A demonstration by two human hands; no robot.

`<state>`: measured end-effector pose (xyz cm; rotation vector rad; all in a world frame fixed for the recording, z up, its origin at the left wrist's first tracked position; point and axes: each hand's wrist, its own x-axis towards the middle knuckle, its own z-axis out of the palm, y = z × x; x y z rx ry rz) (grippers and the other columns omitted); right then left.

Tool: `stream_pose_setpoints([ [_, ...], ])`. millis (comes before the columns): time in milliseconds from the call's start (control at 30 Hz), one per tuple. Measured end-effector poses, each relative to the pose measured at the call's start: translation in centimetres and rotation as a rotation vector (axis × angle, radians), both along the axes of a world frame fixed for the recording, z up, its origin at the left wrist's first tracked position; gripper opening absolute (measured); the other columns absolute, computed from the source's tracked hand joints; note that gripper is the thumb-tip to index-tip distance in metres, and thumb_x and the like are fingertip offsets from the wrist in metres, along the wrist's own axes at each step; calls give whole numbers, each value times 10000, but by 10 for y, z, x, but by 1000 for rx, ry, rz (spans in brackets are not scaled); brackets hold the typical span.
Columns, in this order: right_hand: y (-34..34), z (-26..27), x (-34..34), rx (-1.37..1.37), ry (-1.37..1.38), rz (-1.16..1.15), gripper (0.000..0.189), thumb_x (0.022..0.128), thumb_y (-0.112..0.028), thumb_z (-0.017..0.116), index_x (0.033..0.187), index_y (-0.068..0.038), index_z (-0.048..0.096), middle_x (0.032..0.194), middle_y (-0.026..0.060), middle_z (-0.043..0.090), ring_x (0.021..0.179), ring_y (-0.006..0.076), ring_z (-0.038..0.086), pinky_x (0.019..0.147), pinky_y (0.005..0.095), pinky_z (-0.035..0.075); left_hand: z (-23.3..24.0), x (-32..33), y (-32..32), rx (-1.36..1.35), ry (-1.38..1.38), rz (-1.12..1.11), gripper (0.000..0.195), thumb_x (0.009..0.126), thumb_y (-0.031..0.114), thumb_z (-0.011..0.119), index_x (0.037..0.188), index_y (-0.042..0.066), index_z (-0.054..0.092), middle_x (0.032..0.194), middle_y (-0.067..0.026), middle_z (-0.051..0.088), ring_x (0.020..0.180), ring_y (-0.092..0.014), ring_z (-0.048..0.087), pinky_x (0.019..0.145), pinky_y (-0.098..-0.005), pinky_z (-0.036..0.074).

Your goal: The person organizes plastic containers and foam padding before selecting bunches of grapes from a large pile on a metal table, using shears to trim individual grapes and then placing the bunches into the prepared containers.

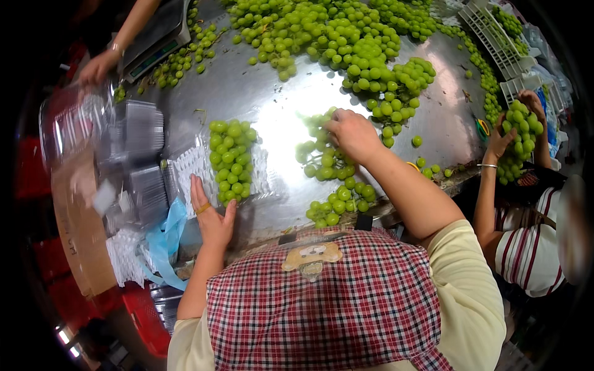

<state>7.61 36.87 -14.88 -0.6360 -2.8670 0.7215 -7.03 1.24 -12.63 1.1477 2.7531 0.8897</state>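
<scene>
A bunch of green grapes (pixel 232 162) lies on white foam netting (pixel 192 167) in a clear plastic tray on the metal table. My left hand (pixel 212 218), with a ring, rests at the near left edge of this netting, fingers extended and nothing in its grasp. Over a looser bunch of grapes (pixel 327 162) is my right hand (pixel 350 132); its fingertips are bent onto the top of that bunch, and whether they grip a stem is hidden. A smaller cluster (pixel 341 204) lies nearer my apron.
Piled grapes (pixel 325 32) cover the table's far side. Stacked clear plastic boxes (pixel 144 130), blue ribbon (pixel 169 246) and a weighing scale (pixel 155 41) stand left. A co-worker's hand (pixel 100 67) reaches in there. At right another person holds grapes (pixel 519 139) near scissors (pixel 482 130).
</scene>
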Motion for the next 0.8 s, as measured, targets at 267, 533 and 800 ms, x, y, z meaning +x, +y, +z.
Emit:
stream_pose_setpoints([
  [267,1,15,-20,409,-106,379,149,768,-118,612,912,-118,651,980,78,604,930,261,603,809,384,486,-1,-6,-19,-133,36,16,806,662,198,833,1335,17,430,1514,-215,278,1393,-406,266,1137,-477,245],
  [533,13,23,-27,484,-225,532,140,804,-115,525,914,-120,611,956,48,582,979,237,574,850,358,462,-11,-35,-23,28,-459,-15,650,669,63,810,1258,54,535,1532,-185,279,1392,-325,328,1133,-391,280],
  [800,29,30,1,-78,194,161,252,790,-67,704,1030,-55,630,978,40,684,849,171,657,758,287,521,-21,-21,-14,40,-443,52,645,675,70,808,1248,48,514,1520,-188,287,1384,-328,333,1131,-389,281],
])
